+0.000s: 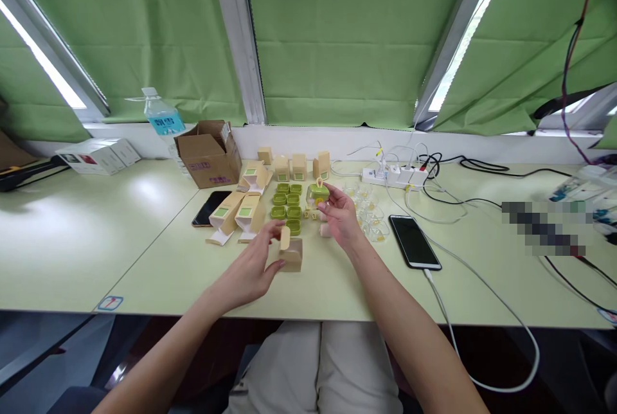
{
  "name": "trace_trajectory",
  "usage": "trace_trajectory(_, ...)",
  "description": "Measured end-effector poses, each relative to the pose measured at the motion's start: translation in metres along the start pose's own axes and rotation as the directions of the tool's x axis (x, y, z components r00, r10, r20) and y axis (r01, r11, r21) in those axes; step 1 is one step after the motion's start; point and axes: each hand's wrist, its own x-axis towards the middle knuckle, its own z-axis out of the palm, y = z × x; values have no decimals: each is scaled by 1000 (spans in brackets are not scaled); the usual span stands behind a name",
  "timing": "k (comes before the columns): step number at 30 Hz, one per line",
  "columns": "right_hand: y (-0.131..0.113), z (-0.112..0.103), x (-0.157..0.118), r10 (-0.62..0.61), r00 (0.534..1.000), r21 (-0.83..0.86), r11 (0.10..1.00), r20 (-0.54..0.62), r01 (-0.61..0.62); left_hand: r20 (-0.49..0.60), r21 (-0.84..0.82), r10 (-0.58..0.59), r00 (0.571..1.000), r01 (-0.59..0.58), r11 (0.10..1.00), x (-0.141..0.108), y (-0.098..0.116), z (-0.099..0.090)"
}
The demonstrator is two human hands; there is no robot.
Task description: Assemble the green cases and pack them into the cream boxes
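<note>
My left hand point(255, 263) grips a small kraft cardboard box point(292, 256) near the table's front, fingers at its raised flap and thumb at its side. Above and beyond that box, my right hand point(340, 215) pinches a small clear container with a green lid point(317, 193) and a loop on top. Several green lids or trays point(293, 227) lie in rows between the hands. Right of them, partly behind my right hand, are several clear plastic cups point(377, 229). Small yellowish pieces and a pale roll-shaped item point(324, 230) lie near the right wrist.
Several open kraft boxes point(250, 213) stand left of the green pieces, closed ones point(299, 167) behind. A brown carton point(209, 155), a bottle point(164, 117) and a dark phone point(211, 206) are leftward. Rightward are a cabled phone point(414, 242) and a power strip point(395, 176).
</note>
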Motion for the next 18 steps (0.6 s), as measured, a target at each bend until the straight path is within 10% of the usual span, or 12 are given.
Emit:
trace_trajectory(6,-5,0,1,-38,996,-53,998,-75,34,165,-200,197,966,-163,966,48,-8,1)
trace_trajectory(18,-39,10,-34,-290,957,-281,918,4,279,-213,-53,178,961,-194,980,27,-3,24)
